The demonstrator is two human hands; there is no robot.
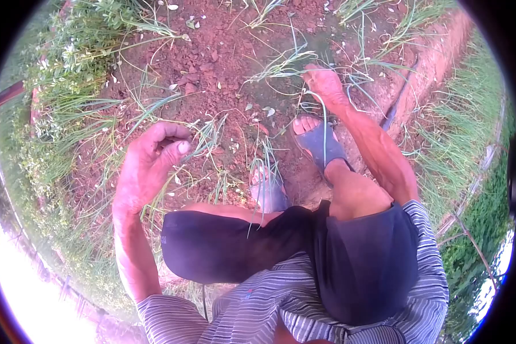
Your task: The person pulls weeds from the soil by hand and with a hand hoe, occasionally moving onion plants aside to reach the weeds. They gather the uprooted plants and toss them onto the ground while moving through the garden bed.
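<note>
My left hand (149, 163) hovers over the soil at the left, fingers curled in and thumb close to the index finger. Whether anything sits in that pinch I cannot make out; thin green onion-like leaves (210, 137) lie just beside the thumb. Further forward, my right hand (327, 89) is closed low to the ground at a clump of onion-like leaves (284, 66). One long leaf (325, 129) hangs from that hand across my right sandal (325, 143). The right fingertips are partly hidden.
Reddish-brown soil (212, 57) lies between my hands, with small pale petals scattered on it. Dense leafy weeds (74, 63) grow at the left. A raised earth ridge (436, 63) and a thick grassy strip (464, 114) run along the right. My left sandal (269, 195) stands among leaves.
</note>
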